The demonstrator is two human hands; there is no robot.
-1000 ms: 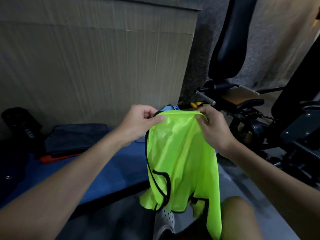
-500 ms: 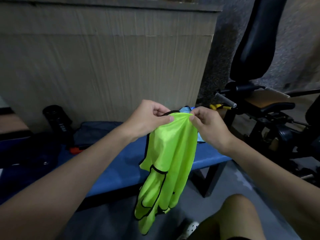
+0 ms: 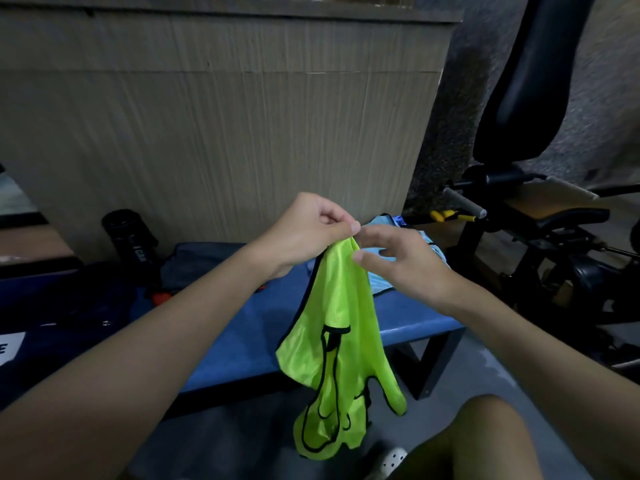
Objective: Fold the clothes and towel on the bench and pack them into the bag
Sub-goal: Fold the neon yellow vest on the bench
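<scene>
Since the earlier frame our hands had come together, so the top of the yellow vest (image 3: 343,323) was bunched into one point instead of stretched between them. Our left hand (image 3: 304,230) held that bunch in a pinching grip of thumb and fingers. Our right hand (image 3: 405,261) had let go, its grip wide, fingers spread and loose just beside the cloth. The vest hung in the air before the table's near edge, its black-trimmed hem dangling below the seat toward the grey floor (image 3: 485,368).

The table (image 3: 242,327) was a blue padded bench on dark legs. At its far right corner lay a light blue cloth (image 3: 429,251), partly hidden behind our right hand. Toward the far edge on the left sat a dark folded garment (image 3: 204,261), with a small orange thing (image 3: 161,297) just in front of it and a black cylinder (image 3: 128,237) by the wall. A dark blue shape (image 3: 52,306) with a white label covered the left end; whether it was the bag we could not tell. Behind ran a wood-grain panel (image 3: 221,133), and a black gym machine (image 3: 540,237) stood off the right end.
</scene>
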